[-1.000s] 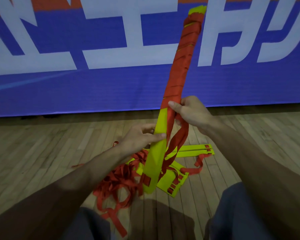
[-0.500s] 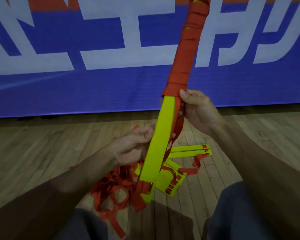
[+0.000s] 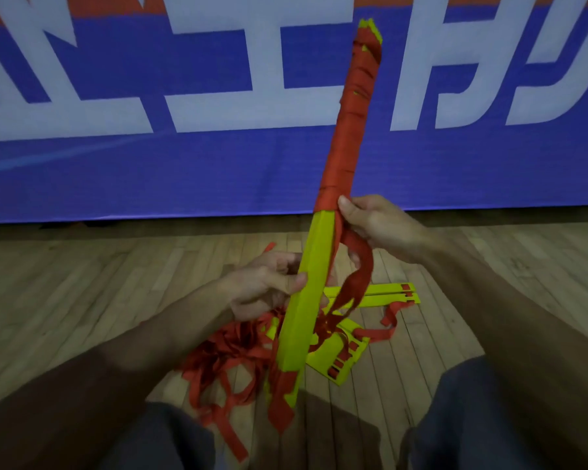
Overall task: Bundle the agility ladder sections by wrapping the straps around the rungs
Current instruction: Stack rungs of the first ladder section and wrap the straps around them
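Wooden gym floor (image 3: 82, 283) lies below. The left hand (image 3: 269, 283) grips the bare half of the yellow plastic rung bundle (image 3: 313, 283), held upright. The right hand (image 3: 377, 225) pinches the red fabric strap (image 3: 357, 262). It has moved off the front to the right side, so another turn looks ready.

The far side is closed off by a large blue banner (image 3: 218, 171), on which big white characters (image 3: 197, 72) are printed. An orange band (image 3: 75, 8) is seen along its top edge, and a faint pale streak (image 3: 65, 156) is drawn across its lower left part. Beneath the banner a narrow dark gap (image 3: 133, 222) is left above the floor. The floor (image 3: 82, 286) is laid in narrow wooden boards of pale brown, run from near to far. The scene is dimly lit, and a soft shadow (image 3: 336, 432) is cast on the near boards.
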